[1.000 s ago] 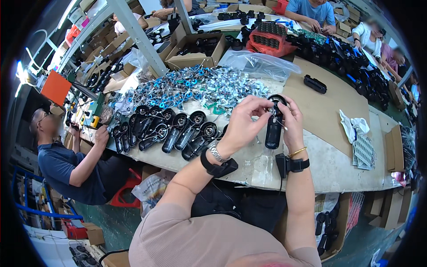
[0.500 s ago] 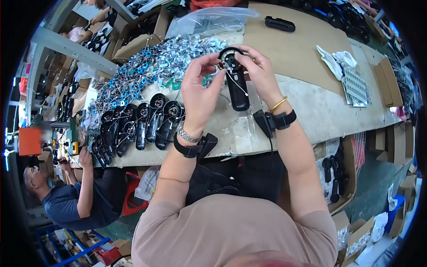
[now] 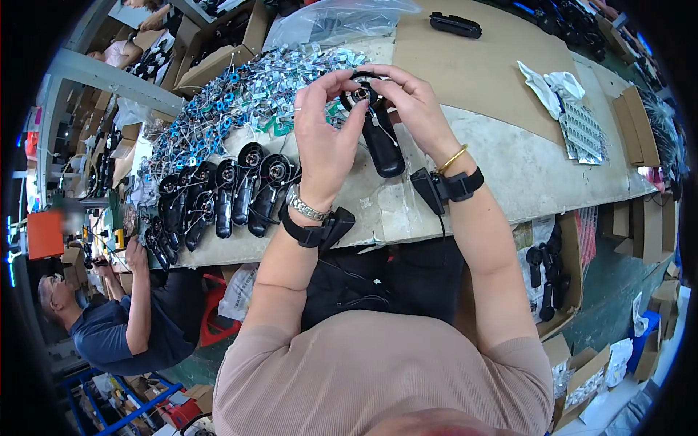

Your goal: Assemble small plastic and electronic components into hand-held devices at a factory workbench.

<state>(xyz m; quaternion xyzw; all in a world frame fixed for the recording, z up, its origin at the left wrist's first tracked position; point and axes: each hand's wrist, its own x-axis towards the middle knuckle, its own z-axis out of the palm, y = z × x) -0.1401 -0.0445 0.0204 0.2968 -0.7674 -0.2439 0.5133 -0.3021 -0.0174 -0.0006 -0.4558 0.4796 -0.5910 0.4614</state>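
Note:
Between my hands is a black handheld fan shell (image 3: 384, 152), its round head away from me and its handle slanting toward me. A small copper-coloured motor (image 3: 361, 94) sits in the round head, and a thin white wire runs from there onto the handle. My left hand (image 3: 323, 142) curls around the head's left side, thumb pressed at the motor. From the right, my right hand (image 3: 422, 116) grips the head's rim between thumb and fingers. Left of them, several similar black shells (image 3: 247, 185) with motors lie in a row.
Behind the row spreads a heap of small circuit boards with wires (image 3: 211, 120). A cardboard sheet (image 3: 480, 80) bears a black case (image 3: 456, 25). White gloves (image 3: 550, 91) lie at the right. A co-worker (image 3: 131, 320) sits at the left; an open carton (image 3: 563, 283) stands below the table's edge.
The motor has gone from beside the round head into its middle, with my left fingers following. The shell has tilted slightly, and the wire lies differently along the handle.

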